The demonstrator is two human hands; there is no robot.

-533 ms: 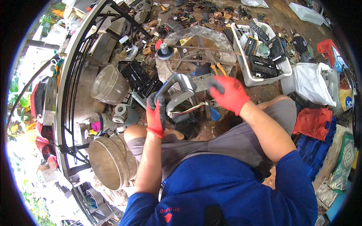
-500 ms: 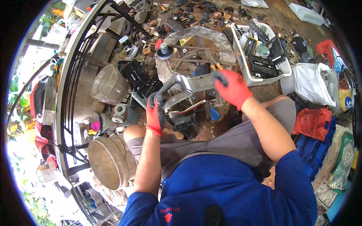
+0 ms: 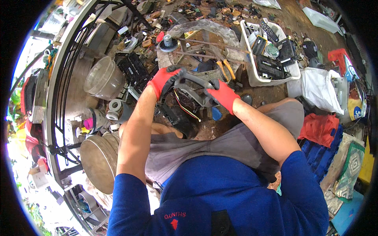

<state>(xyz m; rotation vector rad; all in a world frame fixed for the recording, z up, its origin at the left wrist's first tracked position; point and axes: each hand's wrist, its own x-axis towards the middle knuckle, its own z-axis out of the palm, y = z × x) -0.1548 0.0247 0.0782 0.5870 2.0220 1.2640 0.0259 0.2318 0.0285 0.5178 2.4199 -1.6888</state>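
Both my hands wear red gloves with black palms and fingers. My left hand (image 3: 164,81) is closed round one end of a grey curved plastic housing (image 3: 195,80), shaped like a looped handle. Its other end is pinched by my right hand (image 3: 223,95). From the housing hang thin red, yellow and white wires (image 3: 185,108) ending in a small pale connector. Beyond my right hand, pliers with orange handles (image 3: 226,70) lie at the edge of a worn ring-shaped stand (image 3: 232,37). A dark round part with a metal cylinder (image 3: 168,43) sits on the stand's left side.
A white bin (image 3: 258,80) of black electronic parts and a remote stands at right. On the left are a clear bucket (image 3: 104,78), a larger beige bucket (image 3: 96,165) and a black metal frame (image 3: 59,98). Scrap litters the ground ahead. A blue piece (image 3: 216,113) lies below the housing.
My right hand has come left and down onto the housing. My left hand has moved up, and the housing has turned, its wires now hanging down. The pliers have come into fuller view.
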